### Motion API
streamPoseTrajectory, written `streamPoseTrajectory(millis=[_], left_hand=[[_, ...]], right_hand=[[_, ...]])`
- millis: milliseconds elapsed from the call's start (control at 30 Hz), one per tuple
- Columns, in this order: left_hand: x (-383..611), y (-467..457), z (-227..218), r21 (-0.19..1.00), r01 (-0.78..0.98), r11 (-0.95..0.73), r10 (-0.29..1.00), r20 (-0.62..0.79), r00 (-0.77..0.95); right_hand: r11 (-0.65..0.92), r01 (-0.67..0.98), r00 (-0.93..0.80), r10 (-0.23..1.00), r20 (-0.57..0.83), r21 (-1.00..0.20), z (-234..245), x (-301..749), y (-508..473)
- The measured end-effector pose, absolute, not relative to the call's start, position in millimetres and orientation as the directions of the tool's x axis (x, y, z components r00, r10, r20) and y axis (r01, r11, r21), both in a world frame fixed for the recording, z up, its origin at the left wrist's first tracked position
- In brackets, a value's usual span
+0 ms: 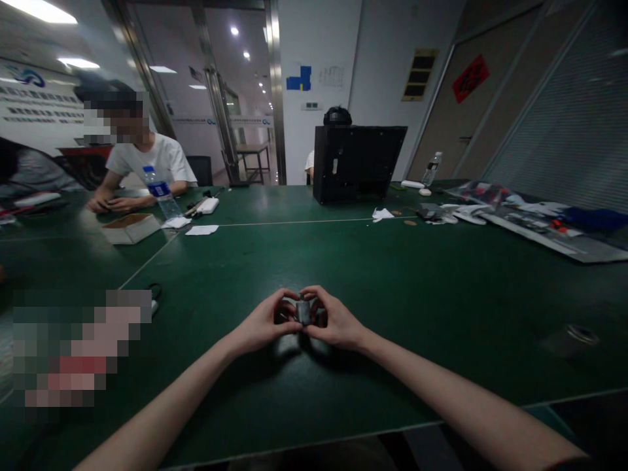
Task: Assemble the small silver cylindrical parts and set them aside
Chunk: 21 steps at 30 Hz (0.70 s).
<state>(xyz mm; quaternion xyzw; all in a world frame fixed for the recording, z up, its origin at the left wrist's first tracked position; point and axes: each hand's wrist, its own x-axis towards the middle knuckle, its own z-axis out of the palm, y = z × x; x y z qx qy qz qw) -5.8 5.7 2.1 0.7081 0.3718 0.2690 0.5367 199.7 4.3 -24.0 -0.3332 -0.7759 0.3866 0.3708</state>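
Between my two hands, just above the green table (235, 255), is a small grey metal-looking cylinder (303, 313) with a narrower tip on top. It stands about upright; its exact kind does not show. The fingers and thumb of my left hand (267, 317) curl round its left side. From the right, my right hand (338, 320) grips it the same way, thumb at the bottom and fingertips near the top. Parts of the curled fingers lie in shadow.
An open box (131, 230) and a water bottle (161, 193) stand at the left, near a person in a white shirt (152, 160). A black cabinet (360, 163) is at the back. Clutter on a board (554, 235) fills the far right; a dark can-like object (579, 339) stands nearer.
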Motion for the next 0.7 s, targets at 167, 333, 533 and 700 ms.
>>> streamPoseTrajectory(millis=[167,333,533,700], left_hand=[[-5.5,5.4,1.1,0.968,0.217,-0.128,0.816,-0.022,0.577],[-5.4,5.0,0.8,0.978,0.183,-0.103,0.808,-0.025,0.589],[-4.7,5.0,0.7,0.98,0.177,-0.089,0.799,-0.036,0.6],[-2.6,3.5,2.9,0.973,0.192,-0.128,0.789,-0.018,0.615]], right_hand=[[0.484,0.232,-0.508,0.8,0.319,-0.844,-24.3,200.7,4.8],[0.459,0.23,-0.511,0.807,0.295,-0.858,-21.9,199.9,3.5],[0.507,0.267,-0.495,0.802,0.335,-0.819,-21.9,197.8,2.5],[0.58,0.328,-0.497,0.777,0.386,-0.745,-23.0,198.8,2.4]])
